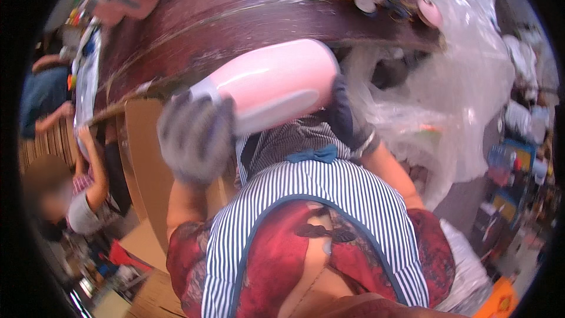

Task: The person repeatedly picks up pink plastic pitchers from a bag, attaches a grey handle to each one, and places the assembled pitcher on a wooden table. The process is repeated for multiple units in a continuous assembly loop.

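Observation:
Between my two gloved hands I hold a pink, bottle-shaped appliance housing, tilted on its side in front of my striped apron. A long pale oval panel runs along its near side, and its left end is greyish white. My left hand, in a grey glove and blurred by motion, grips that pale left end. At the wider right end, my right hand presses its dark-gloved fingers against the base; part of this hand is hidden behind the housing. The housing is held up near the edge of a dark red-brown table.
A pink part sits at the table's far left. Several small pink, white and dark parts lie far right. Clear plastic sheeting hangs at the right. A cardboard box stands left, near a co-worker.

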`<state>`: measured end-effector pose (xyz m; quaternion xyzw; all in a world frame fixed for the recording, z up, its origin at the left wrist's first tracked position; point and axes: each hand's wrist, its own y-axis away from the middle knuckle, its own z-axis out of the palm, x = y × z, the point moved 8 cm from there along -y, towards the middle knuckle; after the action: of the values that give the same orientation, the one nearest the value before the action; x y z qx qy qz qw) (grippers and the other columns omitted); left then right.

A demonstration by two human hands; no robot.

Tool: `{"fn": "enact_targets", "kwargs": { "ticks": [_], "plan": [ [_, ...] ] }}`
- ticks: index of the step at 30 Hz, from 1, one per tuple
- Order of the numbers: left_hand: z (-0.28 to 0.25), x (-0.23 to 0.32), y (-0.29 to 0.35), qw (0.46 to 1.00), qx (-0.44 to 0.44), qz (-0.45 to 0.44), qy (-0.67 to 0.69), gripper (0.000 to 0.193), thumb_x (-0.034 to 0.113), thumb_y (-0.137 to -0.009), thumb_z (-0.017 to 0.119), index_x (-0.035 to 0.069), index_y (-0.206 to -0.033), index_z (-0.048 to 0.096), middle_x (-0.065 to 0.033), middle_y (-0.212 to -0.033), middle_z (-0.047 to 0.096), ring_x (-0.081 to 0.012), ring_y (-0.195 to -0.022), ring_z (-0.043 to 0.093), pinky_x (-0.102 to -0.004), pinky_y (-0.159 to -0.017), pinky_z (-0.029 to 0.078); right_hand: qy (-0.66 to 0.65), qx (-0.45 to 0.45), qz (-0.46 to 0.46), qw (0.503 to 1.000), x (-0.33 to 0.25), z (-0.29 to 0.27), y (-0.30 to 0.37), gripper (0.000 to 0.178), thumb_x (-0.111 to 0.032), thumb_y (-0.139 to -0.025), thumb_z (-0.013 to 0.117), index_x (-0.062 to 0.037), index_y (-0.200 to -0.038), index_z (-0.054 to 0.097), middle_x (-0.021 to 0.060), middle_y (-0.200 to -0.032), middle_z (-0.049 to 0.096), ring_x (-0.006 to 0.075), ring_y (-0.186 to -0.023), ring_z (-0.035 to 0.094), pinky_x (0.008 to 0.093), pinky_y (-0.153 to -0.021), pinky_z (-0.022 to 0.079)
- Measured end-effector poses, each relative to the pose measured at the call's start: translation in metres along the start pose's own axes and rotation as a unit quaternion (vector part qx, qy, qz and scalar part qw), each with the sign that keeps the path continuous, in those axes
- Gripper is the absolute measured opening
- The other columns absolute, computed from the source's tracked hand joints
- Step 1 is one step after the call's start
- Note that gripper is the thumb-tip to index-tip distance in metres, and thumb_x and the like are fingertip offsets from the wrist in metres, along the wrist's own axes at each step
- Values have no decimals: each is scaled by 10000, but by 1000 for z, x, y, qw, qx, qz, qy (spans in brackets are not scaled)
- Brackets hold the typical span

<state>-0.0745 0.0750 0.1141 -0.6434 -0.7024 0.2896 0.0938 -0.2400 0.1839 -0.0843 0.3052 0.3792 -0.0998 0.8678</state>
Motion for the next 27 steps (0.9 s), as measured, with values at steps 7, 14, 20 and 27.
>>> {"fn": "enact_targets", "kwargs": {
  "ticks": [7, 14, 20, 27],
  "plan": [
    [33, -63, 23, 914, -26, -290, 282, 420, 50, -812, 660, -40, -1219, 613, -191, -1180, 631, -301, -1057, 622, -383, -963, 464, 260, -4, -378, 889, -50, 12, 0, 873, -688, -936, 366, -22, -1497, 312, 199, -1519, 346, 306, -1388, 355, 412, -1151, 284],
    [20, -22, -21, 967, -213, 70, 119, 263, 99, -793, 737, 34, -1041, 677, -130, -1086, 642, -367, -1062, 618, -458, -931, 516, -172, -43, 175, 969, 17, -32, -34, 763, -664, -935, 459, -39, -1374, 468, 133, -1199, 619, 216, -1086, 602, 394, -975, 493],
    [31, -170, -38, 939, -213, 140, -233, 275, 99, -920, 646, 88, -1193, 686, -96, -1030, 640, -287, -976, 646, -418, -915, 546, -197, 380, -115, 896, -2, -311, -85, 455, -237, -996, 437, -79, -1422, 462, 146, -1378, 540, 324, -1218, 547, 441, -1037, 451],
    [122, -410, 44, 860, -351, 116, -352, 536, 119, -883, 514, 238, -1406, 509, -87, -1252, 573, -287, -1213, 539, -436, -1049, 422, 142, 479, -106, 860, -1, -425, -157, 458, -243, -993, 432, -82, -1421, 466, 148, -1383, 538, 329, -1225, 543, 445, -1045, 440]
  ]
}}
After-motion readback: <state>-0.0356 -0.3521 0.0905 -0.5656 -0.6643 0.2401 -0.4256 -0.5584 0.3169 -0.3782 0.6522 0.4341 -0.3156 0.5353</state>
